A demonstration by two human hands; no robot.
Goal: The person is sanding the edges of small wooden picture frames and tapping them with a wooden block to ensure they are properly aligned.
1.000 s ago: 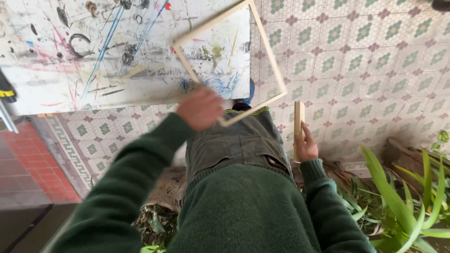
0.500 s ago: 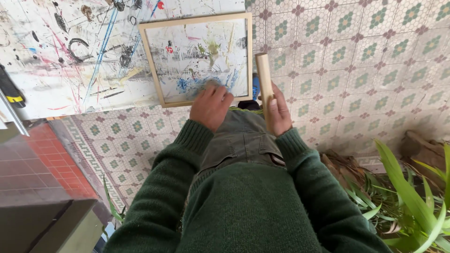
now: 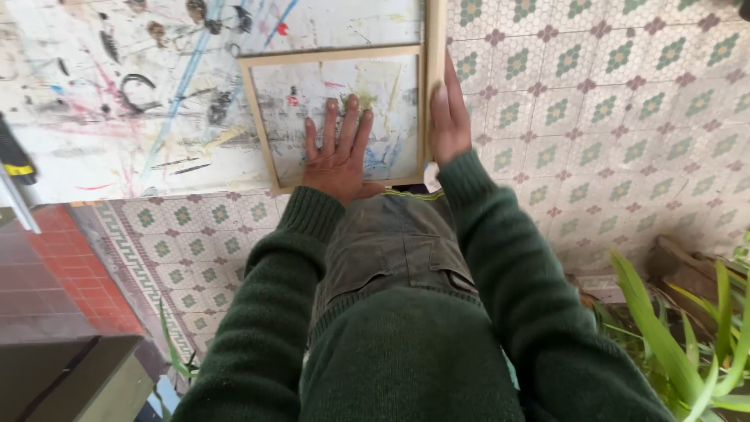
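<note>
Left grip [image 3: 337, 156] lies flat, fingers spread wide, pressing inside the wooden frame [image 3: 258, 117] at 12 o'clock on the paint-stained sheet [image 3: 117, 94]. Right grip [image 3: 448, 121] holds a wooden strip [image 3: 434, 47] against the frame's 3 o'clock edge.

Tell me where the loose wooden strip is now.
In the head view, the wooden strip stands against the right side of the wooden frame, with the right hand pressing it there, over the paint-stained sheet.

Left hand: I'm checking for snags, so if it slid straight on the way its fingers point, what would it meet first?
The left hand lies flat inside the wooden frame, fingers toward the far rail. That rail would likely come first, then the paint-marked sheet beyond.
</note>
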